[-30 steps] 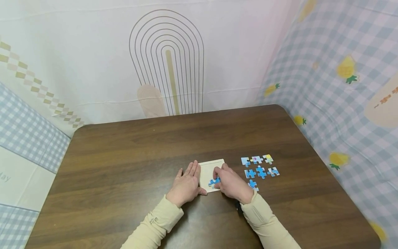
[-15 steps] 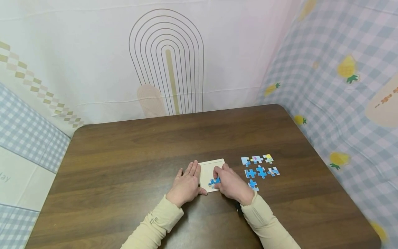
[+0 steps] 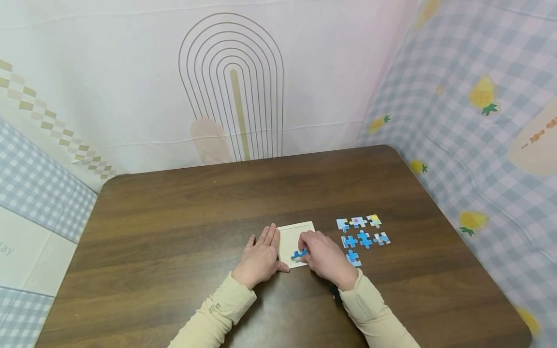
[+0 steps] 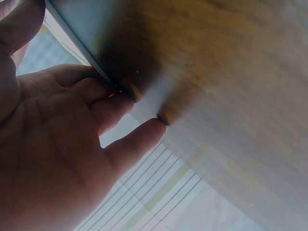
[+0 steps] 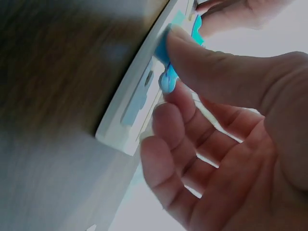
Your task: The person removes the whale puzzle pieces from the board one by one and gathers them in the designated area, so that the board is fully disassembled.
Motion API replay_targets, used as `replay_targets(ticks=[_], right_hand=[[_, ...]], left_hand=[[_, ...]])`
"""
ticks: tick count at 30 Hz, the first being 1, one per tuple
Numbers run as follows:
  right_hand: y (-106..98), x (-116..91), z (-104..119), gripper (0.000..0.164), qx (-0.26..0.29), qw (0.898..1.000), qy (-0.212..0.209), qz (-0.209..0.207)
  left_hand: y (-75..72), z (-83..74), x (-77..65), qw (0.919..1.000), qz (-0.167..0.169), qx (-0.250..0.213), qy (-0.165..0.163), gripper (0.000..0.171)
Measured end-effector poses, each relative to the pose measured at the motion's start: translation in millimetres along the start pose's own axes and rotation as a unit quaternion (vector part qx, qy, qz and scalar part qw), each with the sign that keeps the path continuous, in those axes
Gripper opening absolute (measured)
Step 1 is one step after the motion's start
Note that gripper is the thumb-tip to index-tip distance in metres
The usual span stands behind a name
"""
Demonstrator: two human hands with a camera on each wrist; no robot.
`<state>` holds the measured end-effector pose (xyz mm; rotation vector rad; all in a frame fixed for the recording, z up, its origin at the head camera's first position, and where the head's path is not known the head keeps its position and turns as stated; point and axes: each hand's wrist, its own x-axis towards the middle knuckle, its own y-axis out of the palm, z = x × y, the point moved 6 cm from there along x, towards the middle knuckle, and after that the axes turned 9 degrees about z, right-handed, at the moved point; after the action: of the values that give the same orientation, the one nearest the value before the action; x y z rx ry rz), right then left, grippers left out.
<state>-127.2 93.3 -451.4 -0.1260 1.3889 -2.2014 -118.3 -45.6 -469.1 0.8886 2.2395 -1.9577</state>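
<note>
A shallow cream puzzle tray lies near the front middle of the table. Flat along its left edge rests my left hand, fingers straight and thumb at the near corner. My right hand is over the tray's right side. Its thumb and index finger pinch a blue jigsaw piece close over the tray, as the right wrist view shows. More blue puzzle shows in the tray's near part, partly hidden by the right fingers. A teal piece appears beyond the thumb in the right wrist view.
To the right of the tray, several loose jigsaw pieces lie in rows on the brown wooden table. A patterned white cloth hangs behind the table, and a checked cloth borders its right side.
The right hand has shifted very slightly to the right over the tray. The left hand, tray and loose pieces keep their places.
</note>
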Motion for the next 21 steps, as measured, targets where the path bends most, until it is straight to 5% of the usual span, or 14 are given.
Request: replay_targets(ticks=[15,21], right_hand=[[-31.8,-22.3,-23.5,0.012,0.138,0.989,-0.041,-0.035],[-61.0,-50.9,-53.8,0.010,0.138,0.989,-0.005,-0.060]], left_hand=[[1.1,0.5,1.1,0.9999,0.013,-0.007,-0.003,0.099],[1.5,1.2,0.0,0.9998,0.017,-0.013,-0.002,0.100]])
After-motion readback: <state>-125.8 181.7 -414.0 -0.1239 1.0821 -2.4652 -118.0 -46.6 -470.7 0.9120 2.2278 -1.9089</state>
